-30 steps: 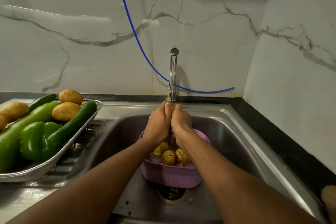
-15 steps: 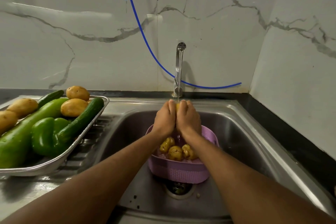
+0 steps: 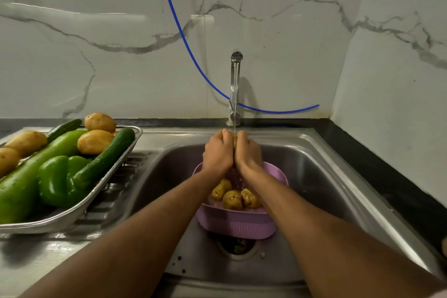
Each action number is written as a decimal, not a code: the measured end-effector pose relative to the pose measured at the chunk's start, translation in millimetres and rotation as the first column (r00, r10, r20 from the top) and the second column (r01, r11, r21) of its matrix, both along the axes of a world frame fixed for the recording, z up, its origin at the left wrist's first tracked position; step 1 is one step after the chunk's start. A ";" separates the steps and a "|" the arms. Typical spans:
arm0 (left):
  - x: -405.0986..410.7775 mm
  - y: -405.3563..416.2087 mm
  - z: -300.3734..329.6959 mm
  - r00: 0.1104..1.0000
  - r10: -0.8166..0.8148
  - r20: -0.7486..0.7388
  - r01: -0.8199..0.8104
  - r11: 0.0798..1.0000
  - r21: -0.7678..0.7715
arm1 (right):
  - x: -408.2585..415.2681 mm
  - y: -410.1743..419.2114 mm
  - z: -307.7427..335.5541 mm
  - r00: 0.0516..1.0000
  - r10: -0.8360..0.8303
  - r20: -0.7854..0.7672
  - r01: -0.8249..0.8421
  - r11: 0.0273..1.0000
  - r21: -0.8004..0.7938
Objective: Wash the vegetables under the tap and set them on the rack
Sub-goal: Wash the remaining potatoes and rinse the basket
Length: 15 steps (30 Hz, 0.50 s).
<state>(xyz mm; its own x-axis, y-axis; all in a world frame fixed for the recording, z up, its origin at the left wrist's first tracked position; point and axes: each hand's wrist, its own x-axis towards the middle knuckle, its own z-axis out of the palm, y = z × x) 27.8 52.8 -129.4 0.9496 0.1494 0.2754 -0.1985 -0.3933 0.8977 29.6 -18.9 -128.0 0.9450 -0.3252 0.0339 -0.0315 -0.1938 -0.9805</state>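
My left hand (image 3: 217, 152) and my right hand (image 3: 249, 153) are pressed together around a potato (image 3: 234, 141), of which only a sliver shows between them, under the running stream from the tap (image 3: 235, 84). Below the hands a purple basket (image 3: 237, 225) stands in the sink (image 3: 314, 176) with three wet potatoes (image 3: 232, 198) in it. On the left a metal tray (image 3: 72, 215) on the ribbed draining rack (image 3: 113, 191) holds potatoes (image 3: 95, 141), cucumbers (image 3: 106, 155), a green pepper (image 3: 55, 179) and a long green gourd (image 3: 26, 176).
A blue hose (image 3: 183, 36) curves down the marble wall behind the tap. The sink drain (image 3: 238, 247) lies under the basket's near side. A black counter strip (image 3: 387, 176) runs along the right wall.
Both hands stay clasped round the potato under the stream. The view has shifted a little, so the sink and tray sit further right and higher in the picture.
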 end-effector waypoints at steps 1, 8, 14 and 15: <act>-2.1 0.5 7.4 0.995 0.015 -0.097 -0.024 0.996 -0.087 | -1.0 1.6 -0.4 0.999 -0.009 0.052 0.013 0.997 -0.076; -3.5 3.6 35.1 0.838 -0.135 -0.528 -0.185 0.841 -0.509 | -7.8 2.8 -4.7 0.974 -0.063 0.220 0.134 0.936 -0.325; 2.5 -0.9 -10.1 0.973 -0.091 0.214 0.090 0.996 0.016 | 0.2 -10.2 -0.7 0.999 -0.041 -0.001 0.041 0.998 -0.040; 2.5 3.8 -14.5 0.956 -0.131 0.263 0.109 0.990 0.095 | 1.4 -11.0 0.4 0.998 -0.010 -0.065 0.011 1.000 0.018</act>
<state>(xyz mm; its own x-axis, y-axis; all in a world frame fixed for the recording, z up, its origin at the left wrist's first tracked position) 30.3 56.6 -143.9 0.8489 0.0068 0.5285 -0.4775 -0.4188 0.7724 30.9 -29.9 -127.6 0.9417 -0.3347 -0.0333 -0.0971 -0.1756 -0.9797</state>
